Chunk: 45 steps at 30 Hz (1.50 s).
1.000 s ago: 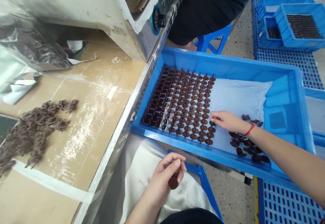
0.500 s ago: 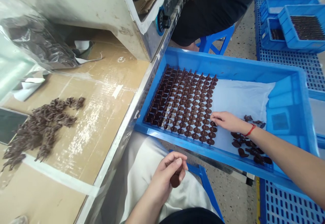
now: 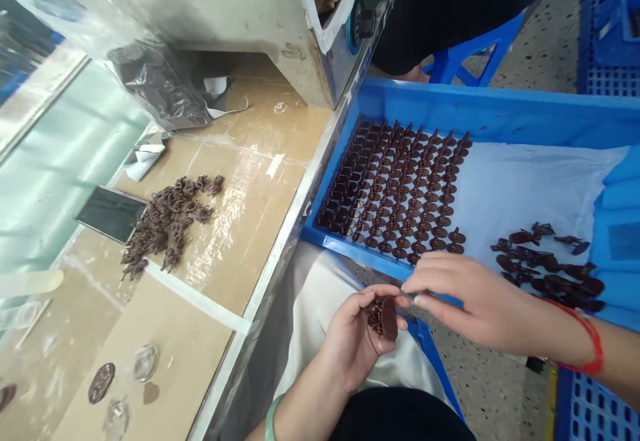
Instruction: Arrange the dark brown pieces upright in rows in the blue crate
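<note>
My left hand [image 3: 357, 334] is curled over my lap and holds a small stack of dark brown disc-shaped parts [image 3: 383, 316]. My right hand [image 3: 463, 298], with a red string at the wrist, has its fingertips pinched together right beside that stack. Just beyond both hands lies a blue tray [image 3: 480, 111] lined with white paper. Neat rows of the same brown parts [image 3: 400, 191] fill its left side, and a loose heap of brown parts [image 3: 547, 268] lies at its right.
A cardboard-covered bench [image 3: 240, 228] on the left carries a pile of brown scrap pieces [image 3: 167, 221], a phone [image 3: 110, 213] and a bag of parts [image 3: 160, 88]. A metal machine [image 3: 280, 14] stands behind it. Someone in dark clothes sits on a blue stool [image 3: 470, 54] beyond the tray.
My right hand has left the rows in the tray and come back to my left hand. The left hand has turned palm-up, showing the stack. The view swung left.
</note>
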Tool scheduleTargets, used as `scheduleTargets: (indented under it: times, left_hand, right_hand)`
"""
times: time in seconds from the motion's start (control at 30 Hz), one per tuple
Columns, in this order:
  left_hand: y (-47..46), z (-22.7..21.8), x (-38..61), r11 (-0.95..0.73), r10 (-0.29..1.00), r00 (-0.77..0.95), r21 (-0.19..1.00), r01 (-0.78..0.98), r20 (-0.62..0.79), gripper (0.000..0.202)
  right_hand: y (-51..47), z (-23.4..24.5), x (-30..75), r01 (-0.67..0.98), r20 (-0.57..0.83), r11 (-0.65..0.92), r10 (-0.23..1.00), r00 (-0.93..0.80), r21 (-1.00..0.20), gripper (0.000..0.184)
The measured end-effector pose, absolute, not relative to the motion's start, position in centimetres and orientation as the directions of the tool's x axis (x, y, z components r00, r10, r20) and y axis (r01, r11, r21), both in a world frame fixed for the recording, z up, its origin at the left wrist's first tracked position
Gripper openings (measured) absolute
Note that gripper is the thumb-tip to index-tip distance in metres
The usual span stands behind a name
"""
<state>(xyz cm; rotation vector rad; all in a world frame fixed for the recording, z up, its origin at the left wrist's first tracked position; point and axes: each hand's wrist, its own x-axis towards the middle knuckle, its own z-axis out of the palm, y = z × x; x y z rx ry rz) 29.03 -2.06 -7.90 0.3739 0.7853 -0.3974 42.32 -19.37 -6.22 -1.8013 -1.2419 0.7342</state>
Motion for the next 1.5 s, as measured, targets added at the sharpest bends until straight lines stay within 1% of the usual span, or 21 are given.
scheduleTargets:
  times: [0.07, 0.1, 0.2, 0.27, 0.3, 0.37, 0.43, 0.5, 0.63, 0.73, 0.9, 0.93, 1.07, 1.13, 1.2, 1.23, 1.27, 1.3, 1.33, 1.4, 1.5]
  left_hand:
    - [-2.6, -7.4, 29.1, 0.883, -0.196, 0.673, 0.170, 0.438, -0.714, 0.024]
    - [-2.9, -7.2, 29.1, 0.892, -0.175, 0.691, 0.184, 0.412, -0.701, 0.023]
    - [-3.8, -6.6, 29.2, 0.927, -0.088, 0.718, 0.207, 0.313, -0.690, 0.019]
    - [-4.3, -6.2, 29.3, 0.946, -0.070, 0.701, 0.176, 0.273, -0.710, 0.016]
    - [-4.4, -6.1, 29.4, 0.953, -0.071, 0.688, 0.155, 0.262, -0.722, 0.016]
    - [-4.6, -5.7, 29.6, 0.961, -0.077, 0.660, 0.120, 0.248, -0.747, 0.018]
    - [-4.7, -5.5, 29.8, 0.967, -0.081, 0.630, 0.093, 0.238, -0.773, 0.020]
    - [-4.8, -5.3, 30.0, 0.965, -0.086, 0.606, 0.084, 0.247, -0.791, 0.020]
    - [-5.1, -5.3, 30.2, 0.963, -0.054, 0.593, 0.115, 0.243, -0.803, 0.016]
    - [-5.3, -5.2, 30.2, 0.961, -0.029, 0.582, 0.137, 0.240, -0.813, 0.016]
    - [-5.5, -4.8, 30.4, 0.958, 0.016, 0.543, 0.169, 0.233, -0.840, 0.021]
    - [-5.6, -4.8, 30.4, 0.956, 0.016, 0.539, 0.170, 0.238, -0.842, 0.021]
    - [-5.8, -5.2, 30.5, 0.951, 0.018, 0.524, 0.177, 0.255, -0.851, 0.022]
    - [-5.8, -5.7, 30.5, 0.949, 0.017, 0.522, 0.178, 0.260, -0.853, 0.022]
    - [-5.6, -6.1, 30.5, 0.949, 0.017, 0.514, 0.175, 0.262, -0.858, 0.022]
    - [-5.4, -6.2, 30.5, 0.950, 0.019, 0.506, 0.174, 0.261, -0.862, 0.022]
    - [-5.3, -6.3, 30.5, 0.950, 0.021, 0.496, 0.171, 0.259, -0.868, 0.022]
    - [-5.2, -6.4, 30.4, 0.951, 0.022, 0.485, 0.168, 0.260, -0.874, 0.022]
    - [-5.0, -6.4, 30.4, 0.952, 0.023, 0.476, 0.165, 0.259, -0.879, 0.022]
    - [-4.8, -6.4, 30.3, 0.951, 0.014, 0.468, 0.157, 0.267, -0.884, 0.024]
    - [-4.5, -6.5, 30.0, 0.941, -0.007, 0.466, 0.152, 0.302, -0.885, 0.027]
  right_hand:
    - [-18.2, -5.2, 41.0, 0.432, -0.040, -0.174, 0.952, 0.303, -0.885, 0.011]
    - [-17.9, -5.1, 40.6, 0.441, -0.047, -0.186, 0.951, 0.307, -0.878, 0.014]
    - [-17.7, -5.2, 39.8, 0.574, -0.005, -0.202, 0.945, 0.327, -0.793, 0.021]
    - [-18.0, -5.4, 39.7, 0.675, 0.047, -0.190, 0.948, 0.316, -0.713, 0.024]
    - [-18.2, -5.4, 39.7, 0.707, 0.062, -0.179, 0.951, 0.302, -0.685, 0.024]
    - [-18.5, -5.4, 39.9, 0.730, 0.072, -0.153, 0.961, 0.267, -0.666, 0.017]
    - [-18.9, -5.3, 40.3, 0.719, 0.079, -0.128, 0.966, 0.247, -0.684, 0.012]
    - [-19.3, -5.3, 40.7, 0.687, 0.088, -0.116, 0.963, 0.255, -0.717, 0.016]
    - [-20.3, -5.5, 41.5, 0.559, 0.049, -0.146, 0.947, 0.318, -0.816, 0.015]
    - [-21.1, -5.8, 41.8, 0.510, -0.002, -0.201, 0.931, 0.364, -0.837, 0.013]
    - [-21.6, -6.1, 41.3, 0.613, -0.057, -0.262, 0.941, 0.333, -0.745, 0.009]
    - [-21.5, -6.1, 41.0, 0.643, -0.037, -0.252, 0.944, 0.328, -0.723, 0.009]
    - [-21.4, -6.1, 40.6, 0.742, 0.084, -0.199, 0.942, 0.325, -0.640, 0.027]
    - [-22.2, -6.4, 41.5, 0.679, 0.056, -0.289, 0.897, 0.438, -0.674, 0.028]
    - [-23.6, -7.5, 43.8, 0.521, -0.094, -0.518, 0.764, 0.638, -0.678, 0.021]
    - [-24.5, -8.4, 45.3, 0.427, -0.172, -0.662, 0.642, 0.748, -0.616, 0.019]
    - [-25.3, -9.5, 47.0, 0.333, -0.250, -0.800, 0.501, 0.829, -0.499, 0.019]
    - [-26.1, -10.9, 48.7, 0.278, -0.291, -0.860, 0.422, 0.858, -0.427, 0.017]
    - [-26.7, -12.3, 50.3, 0.251, -0.313, -0.891, 0.378, 0.871, -0.378, 0.015]
    - [-27.3, -15.1, 52.7, 0.241, -0.379, -0.920, 0.351, 0.856, -0.307, 0.016]
    - [-26.9, -18.0, 54.1, 0.281, -0.461, -0.924, 0.374, 0.805, -0.258, 0.019]
